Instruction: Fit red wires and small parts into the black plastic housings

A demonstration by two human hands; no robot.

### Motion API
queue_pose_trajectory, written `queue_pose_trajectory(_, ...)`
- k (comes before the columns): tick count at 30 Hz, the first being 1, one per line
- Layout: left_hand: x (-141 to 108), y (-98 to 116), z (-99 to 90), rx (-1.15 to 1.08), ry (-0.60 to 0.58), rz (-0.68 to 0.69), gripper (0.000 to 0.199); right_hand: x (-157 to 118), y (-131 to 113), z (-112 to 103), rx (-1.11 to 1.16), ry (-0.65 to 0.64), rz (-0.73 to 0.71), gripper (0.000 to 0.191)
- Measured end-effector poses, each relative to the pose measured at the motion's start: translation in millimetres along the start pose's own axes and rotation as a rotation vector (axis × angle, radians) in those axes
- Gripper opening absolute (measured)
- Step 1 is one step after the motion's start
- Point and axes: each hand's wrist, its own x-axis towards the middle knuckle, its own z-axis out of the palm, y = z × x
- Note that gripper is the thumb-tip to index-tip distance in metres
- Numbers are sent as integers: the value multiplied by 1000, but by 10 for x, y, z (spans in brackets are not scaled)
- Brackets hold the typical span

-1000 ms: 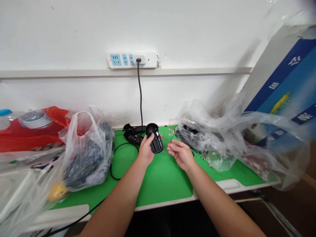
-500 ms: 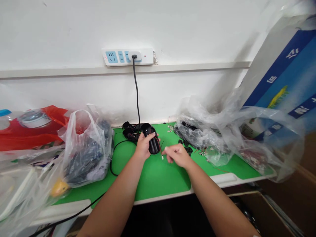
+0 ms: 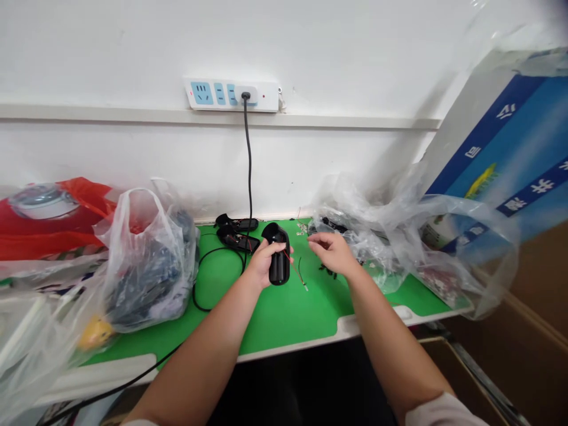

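A glossy black plastic housing (image 3: 279, 266) is upright in my left hand (image 3: 262, 260), whose thumb lies across its front. Thin red and black wires (image 3: 298, 273) trail from the housing to the right and end in a small white connector. To the right of the housing, my right hand (image 3: 329, 251) hovers over the green mat with its fingers bent and pressed together; anything between the fingertips is too small to make out. Small metal pieces (image 3: 302, 228) lie just behind it. Two similar black housings (image 3: 237, 238) rest behind my left hand.
Filled plastic bags (image 3: 148, 272) stand on the left, with a red bag behind. Crumpled clear bags (image 3: 377, 236) lie right, before a blue and white box (image 3: 501, 154). A black cable hangs from the power strip (image 3: 266, 97). Small black parts (image 3: 328, 271) lie near my right wrist.
My right hand has moved away from the wire end, up and to the right. My left hand still holds the housing, which now stands more apart from the others. The camera view has shifted slightly.
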Motion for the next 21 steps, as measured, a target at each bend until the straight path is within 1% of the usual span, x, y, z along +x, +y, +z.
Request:
queue_pose_trajectory(3, -6, 5, 1, -26, -35, 12, 36, 49, -244, 141, 73, -68, -270, 17)
queue_pose_trajectory(5, -8, 1, -2, -40, -43, 13, 35, 63, -314, 247, 67, -102, -417, 15)
queue_pose_trajectory(6, -9, -2, -3, -48, -44, 10, 34, 64, -320, 293, 66, -87, -458, 15)
queue_pose_trajectory(8, -12, -9, -1, -66, -49, 0, 34, 61, -288, 362, 78, -15, -479, 14)
queue_pose_trajectory(10, -17, -12, 5, -84, -58, -14, 33, 58, -228, 393, 76, 29, -497, 13)
queue_pose_trajectory(15, -47, 13, 38, -81, -55, -29, 33, 65, -91, 369, 6, 31, -629, 11)
queue_pose_trajectory(21, -103, 47, 81, -46, -40, -39, 34, 44, -32, 352, -52, 28, -718, 18)
